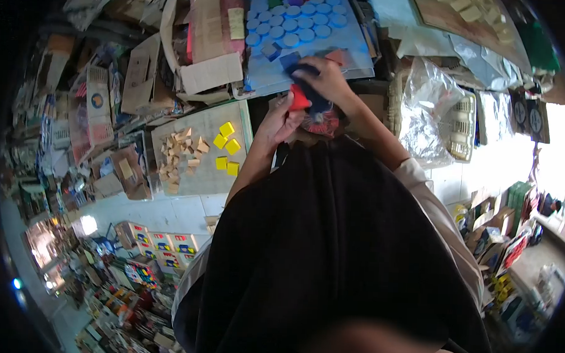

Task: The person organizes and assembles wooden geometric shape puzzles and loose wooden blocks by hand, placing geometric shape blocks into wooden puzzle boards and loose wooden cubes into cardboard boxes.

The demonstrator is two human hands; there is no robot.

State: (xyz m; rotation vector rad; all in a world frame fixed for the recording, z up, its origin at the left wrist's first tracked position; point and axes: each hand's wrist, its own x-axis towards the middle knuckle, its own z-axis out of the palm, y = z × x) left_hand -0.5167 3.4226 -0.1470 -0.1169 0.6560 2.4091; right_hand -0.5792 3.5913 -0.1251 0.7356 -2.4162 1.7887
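My left hand (281,119) is closed on a small red block (299,98), thumb and fingers pinching its near side. Close beside it, my right hand (325,80) is closed on a dark cloth (309,84) that hangs down toward my lap. Whether the cloth touches the red block is hard to tell. Just beyond my right hand, a reddish-orange block (336,56) and dark blue blocks (271,50) lie on a blue-stained board (267,82). Rows of round light blue pieces (290,39) cover its farther part, with green and purple pieces at the far edge.
To the left, a pale board (201,181) carries several yellow blocks (227,142) and a pile of bare wooden pieces (176,157). An open cardboard box (211,74) stands beside the blue board. At right are clear plastic bags (421,113) and a cream basket (463,127).
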